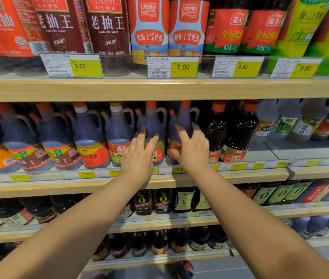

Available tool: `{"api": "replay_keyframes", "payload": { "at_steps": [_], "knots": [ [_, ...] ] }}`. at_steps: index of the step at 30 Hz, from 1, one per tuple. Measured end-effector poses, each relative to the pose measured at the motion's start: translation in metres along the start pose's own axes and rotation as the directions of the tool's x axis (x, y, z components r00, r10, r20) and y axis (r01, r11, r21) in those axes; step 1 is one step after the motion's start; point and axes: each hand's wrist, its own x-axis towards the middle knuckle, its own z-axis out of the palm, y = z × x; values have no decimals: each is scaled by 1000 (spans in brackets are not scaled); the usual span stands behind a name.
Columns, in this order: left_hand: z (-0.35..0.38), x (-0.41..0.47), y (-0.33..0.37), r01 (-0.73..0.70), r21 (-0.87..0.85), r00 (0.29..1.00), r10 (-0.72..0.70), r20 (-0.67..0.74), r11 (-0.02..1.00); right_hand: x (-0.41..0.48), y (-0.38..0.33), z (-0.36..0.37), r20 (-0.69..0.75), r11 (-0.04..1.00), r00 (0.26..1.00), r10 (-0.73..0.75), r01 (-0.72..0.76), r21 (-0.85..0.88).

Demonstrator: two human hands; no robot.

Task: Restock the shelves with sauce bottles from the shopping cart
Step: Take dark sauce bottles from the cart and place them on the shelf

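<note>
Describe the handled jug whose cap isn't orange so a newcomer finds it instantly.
Look at the second shelf down, under the 7.00 price tag. Among its dark handled jugs, take the jug third from their right end. Only its cap is pale, not orange.

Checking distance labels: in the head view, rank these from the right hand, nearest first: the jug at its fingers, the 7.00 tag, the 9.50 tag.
1. Jug, middle shelf, at the fingers of the right hand.
2. 7.00 tag, upper shelf edge, straight above.
3. 9.50 tag, upper shelf edge, far to the left.
</note>
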Motion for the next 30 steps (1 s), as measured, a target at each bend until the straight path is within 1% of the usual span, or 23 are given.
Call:
{"api": "replay_keyframes", "payload": {
  "at_steps": [3, 5, 6, 8, 9, 11, 13, 14, 16, 19, 21, 22, 26, 28, 30],
  "knots": [
    [-16, -17, 6, 11, 24, 987, -14, 161, 1000, -23, 3, -13, 167, 1000, 986, -29, 28, 7],
    [-27, -34, 11, 7, 74, 954, -29, 297, 997, -43, 5, -25, 292, 1000, 956, -20, 13, 27],
    [-31, -44, 14, 7, 90, 921, -41, 387, 996, -54, 6, -33, 349, 1000, 937, -16, 8, 24],
    [-39, -70, 21, 23, 91, 832, -69, 550, 996, -76, 5, -52, 469, 999, 883, -17, 31, -22],
    [-43, -87, 23, 36, 91, 792, -84, 604, 995, -88, 4, -62, 536, 997, 844, -21, 57, -51],
    [-50, -124, 27, 75, 97, 734, -121, 668, 992, -115, -1, -78, 640, 991, 768, -32, 108, -80],
    [-58, -166, 28, 133, 99, 696, -164, 699, 986, -145, -9, -88, 692, 991, 720, -50, 122, -56],
    [-61, -187, 26, 177, 96, 688, -193, 699, 980, -160, -15, -92, 714, 990, 696, -73, 138, -34],
    [-70, -236, 19, 293, 90, 674, -273, 687, 952, -189, -31, -97, 780, 977, 610, -138, 212, 7],
    [-84, -313, 0, 449, 98, 610, -385, 692, 888, -233, -63, -101, 852, 944, 470, -229, 322, 76],
    [-95, -361, -15, 568, 93, 557, -465, 689, 818, -258, -85, -97, 879, 928, 395, -267, 352, 123],
    [-100, -383, -23, 623, 105, 518, -509, 688, 775, -270, -98, -94, 885, 916, 368, -285, 377, 138],
    [-124, -450, -48, 782, 150, 365, -639, 677, 605, -309, -149, -81, 873, 864, 304, -381, 453, 219],
    [-136, -478, -61, 847, 132, 308, -679, 667, 514, -324, -180, -74, 860, 827, 266, -435, 495, 265],
    [-151, -508, -74, 906, 88, 258, -704, 662, 414, -337, -215, -68, 848, 777, 206, -488, 544, 316]
  ]
}}
